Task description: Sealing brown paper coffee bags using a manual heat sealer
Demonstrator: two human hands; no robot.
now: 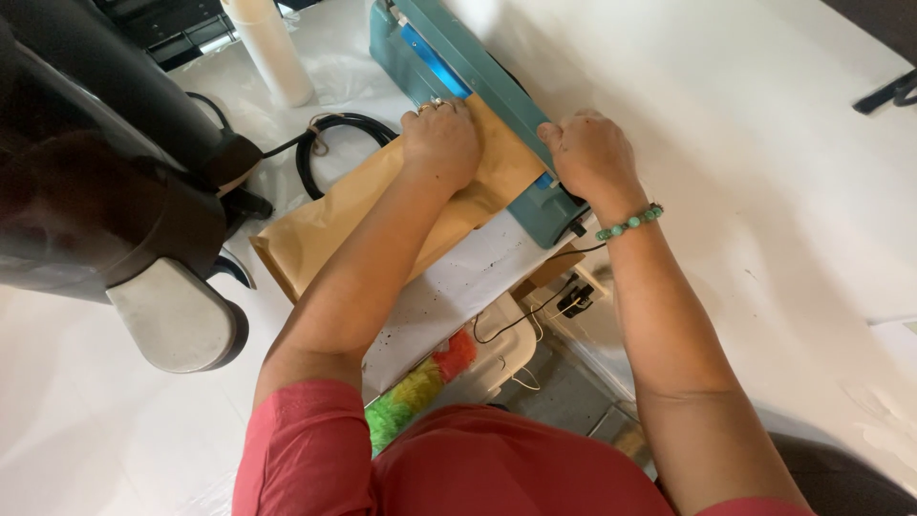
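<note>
Both hands (441, 141) (592, 158), paper bag (382, 205) under fingers (435, 107)

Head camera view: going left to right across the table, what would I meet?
Dark machine → coiled black cable → left hand pressing on the brown paper bag → right hand on the teal sealer → green bead bracelet.

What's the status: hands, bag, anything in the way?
Left hand flat on brown bag. Right hand pressing teal sealer. Bag end under sealer bar. Nothing blocking.
</note>
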